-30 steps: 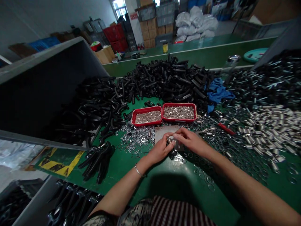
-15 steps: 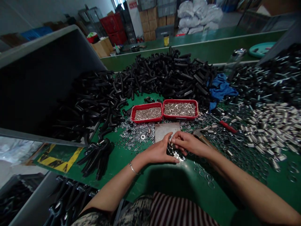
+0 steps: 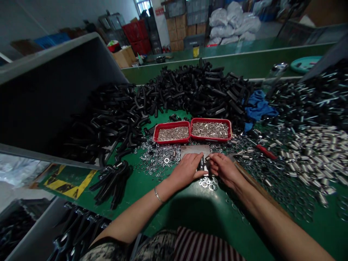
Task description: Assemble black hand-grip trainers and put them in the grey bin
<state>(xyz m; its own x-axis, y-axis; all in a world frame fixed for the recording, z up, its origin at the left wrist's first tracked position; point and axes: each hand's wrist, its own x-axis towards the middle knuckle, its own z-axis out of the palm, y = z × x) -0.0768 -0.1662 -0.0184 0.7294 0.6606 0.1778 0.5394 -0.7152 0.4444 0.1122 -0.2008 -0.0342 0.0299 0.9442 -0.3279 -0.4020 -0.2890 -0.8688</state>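
Observation:
My left hand (image 3: 187, 167) is closed around a dark, short cylindrical part (image 3: 201, 164), holding it over the metal plate (image 3: 187, 149). Just to its right, my right hand (image 3: 223, 167) pinches a small shiny metal piece (image 3: 207, 158), probably a sleeve; fingers partly cover it. The two pieces are close together, and I cannot tell whether they touch. Loose metal rings (image 3: 208, 184) lie on the green bench on my side of the hands. Beside my right hand rests a hammer with a wooden handle (image 3: 257, 185), partly under my forearm.
Two red trays (image 3: 172, 140) of small metal pins stand behind the plate. Black handles (image 3: 190, 85) are heaped at the back and left. Right of me lie a red screwdriver (image 3: 266, 152), a blue cloth (image 3: 258, 105) and piled metal sleeves (image 3: 312, 148). Washers (image 3: 156, 159) are scattered around.
Both hands have moved slightly forward onto the plate. My left hand now holds the dark part there, and the rings previously between my hands show more fully. The view has shifted a little.

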